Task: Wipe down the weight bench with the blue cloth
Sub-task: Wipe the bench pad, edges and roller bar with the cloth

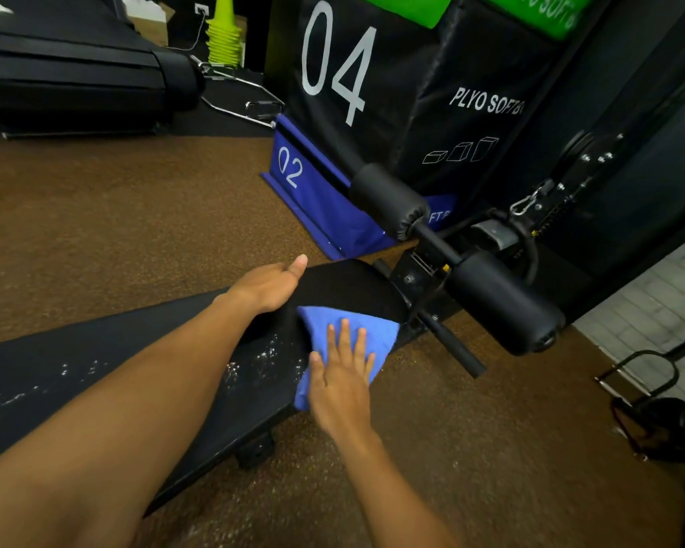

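The black padded weight bench point(345, 282) runs from the lower left to the centre. White droplets or foam speckle its pad near the middle. A folded blue cloth point(356, 330) lies on the bench's near edge. My right hand point(343, 381) presses flat on the cloth, fingers spread. My left hand point(271, 286) rests on the far edge of the pad, fingers curled over the side and thumb out, holding nothing else.
Two black foam leg rollers point(499, 302) on a bar stand at the bench's end. Stacked plyo boxes, a black one marked 04 point(337, 65) and a blue one marked 02 point(293, 172), stand behind. A treadmill point(76, 73) sits far left, and a cable handle point(649, 373) lies right.
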